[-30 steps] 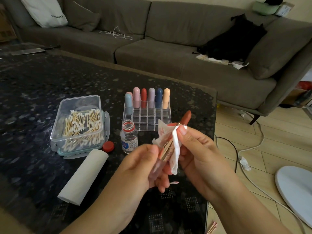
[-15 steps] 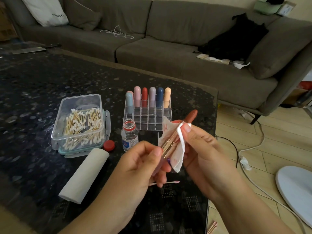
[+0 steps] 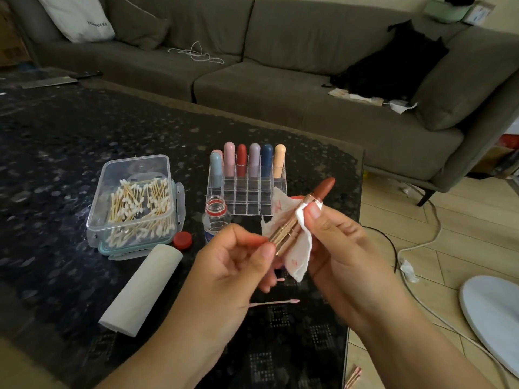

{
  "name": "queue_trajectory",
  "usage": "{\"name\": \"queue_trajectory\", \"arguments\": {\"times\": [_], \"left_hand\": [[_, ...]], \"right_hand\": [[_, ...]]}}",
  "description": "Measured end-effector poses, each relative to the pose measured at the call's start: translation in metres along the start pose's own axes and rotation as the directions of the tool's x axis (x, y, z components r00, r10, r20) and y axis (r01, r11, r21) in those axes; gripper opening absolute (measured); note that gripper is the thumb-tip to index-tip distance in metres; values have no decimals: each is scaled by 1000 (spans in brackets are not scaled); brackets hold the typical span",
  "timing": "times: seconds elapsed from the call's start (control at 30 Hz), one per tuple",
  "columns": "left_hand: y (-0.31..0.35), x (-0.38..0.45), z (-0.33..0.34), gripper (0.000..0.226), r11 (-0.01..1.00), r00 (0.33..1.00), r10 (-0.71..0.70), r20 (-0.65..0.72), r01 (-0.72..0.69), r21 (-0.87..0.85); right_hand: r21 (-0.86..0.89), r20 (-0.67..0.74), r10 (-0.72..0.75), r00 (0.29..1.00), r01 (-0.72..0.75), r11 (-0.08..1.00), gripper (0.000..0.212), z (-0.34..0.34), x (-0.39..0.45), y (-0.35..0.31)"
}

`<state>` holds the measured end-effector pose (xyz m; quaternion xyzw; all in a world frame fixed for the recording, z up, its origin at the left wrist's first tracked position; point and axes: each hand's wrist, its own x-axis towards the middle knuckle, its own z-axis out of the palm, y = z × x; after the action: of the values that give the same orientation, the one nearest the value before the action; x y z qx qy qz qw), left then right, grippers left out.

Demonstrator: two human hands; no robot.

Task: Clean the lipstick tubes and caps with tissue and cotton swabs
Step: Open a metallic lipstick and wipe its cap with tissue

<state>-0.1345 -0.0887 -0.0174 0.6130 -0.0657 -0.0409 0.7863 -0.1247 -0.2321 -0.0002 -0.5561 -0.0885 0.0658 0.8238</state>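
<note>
Head view: the left hand (image 3: pixel 238 265) pinches the lower end of an uncapped gold lipstick (image 3: pixel 292 228) between thumb and curled fingers, above the tabletop's near right part. The right hand (image 3: pixel 337 248) pinches a stained tissue (image 3: pixel 297 248) round the tube's upper collar, fingers curled behind it and one fingertip pressing the tissue just below the brown stick (image 3: pixel 324 189), which stands out bare and tilts up to the right.

The tube looks light, stiff and smooth, so probably slippery in bare fingers; the tissue should add grip. The exposed stick is likely soft and easily smeared or snapped, so the hold belongs on the metal barrel, clear of the colour.

On the table (image 3: pixel 56 164), a rack (image 3: pixel 247 192) holding capped lipsticks stands towards the far right edge, with an open bottle (image 3: pixel 216 214) in front of it and its red cap (image 3: pixel 182 240) nearby. A box of swabs (image 3: pixel 134 203) sits left of the bottle, a tissue roll (image 3: pixel 143 287) nearer the front. A used swab (image 3: pixel 275 302) lies under the hands.
</note>
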Motion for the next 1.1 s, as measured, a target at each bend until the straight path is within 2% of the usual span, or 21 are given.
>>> {"name": "queue_trajectory", "arguments": {"times": [0.07,0.13,0.2,0.27,0.33,0.4,0.47,0.57,0.63,0.73,0.77,0.87,0.97,1.1], "left_hand": [[-2,1,-2,11,993,996,84,-33,-81,87],[-2,1,-4,11,989,993,105,-62,-97,113],[0,-1,-4,16,995,999,40,-30,-37,94],[1,-3,-2,28,998,996,-64,57,63,19],[4,-3,-1,27,996,993,-85,84,88,-25],[3,-2,-1,21,1000,999,-10,49,9,21],[2,0,-2,5,993,996,94,13,-94,67],[-1,0,-5,13,984,989,149,-23,-146,98],[0,-1,-5,7,990,995,104,-5,-103,96],[2,-4,-3,31,999,994,-42,96,41,12],[2,-3,-3,31,999,993,-53,109,54,-4],[2,-1,-3,19,999,997,25,71,-26,19],[-4,1,-5,24,991,992,121,42,-123,58],[-3,-2,-4,21,994,996,90,9,-90,62]], "right_hand": [[-15,-26,-3,1000,2,1000,35,1,1,2],[-15,-33,-8,999,7,1000,36,2,1,2],[-3,-17,-13,1000,13,1000,36,1,1,1],[16,12,-11,1000,11,1000,39,1,1,0],[25,25,-5,1000,5,1000,40,0,0,0],[-2,9,-7,1000,7,1000,40,0,0,1],[-21,-27,-5,1000,5,1000,35,0,0,4],[-27,-66,5,998,-7,1000,39,1,0,5],[-32,-43,-4,999,3,999,39,3,-1,2],[-17,-12,1,1000,-1,1000,34,5,-3,-2],[-11,-4,0,1000,0,1000,32,5,-3,-2],[-17,-20,-11,1000,11,1000,33,6,-2,1],[-51,-36,-14,999,12,999,37,9,-2,3],[-79,-42,-17,999,14,997,33,7,-1,3]]}}
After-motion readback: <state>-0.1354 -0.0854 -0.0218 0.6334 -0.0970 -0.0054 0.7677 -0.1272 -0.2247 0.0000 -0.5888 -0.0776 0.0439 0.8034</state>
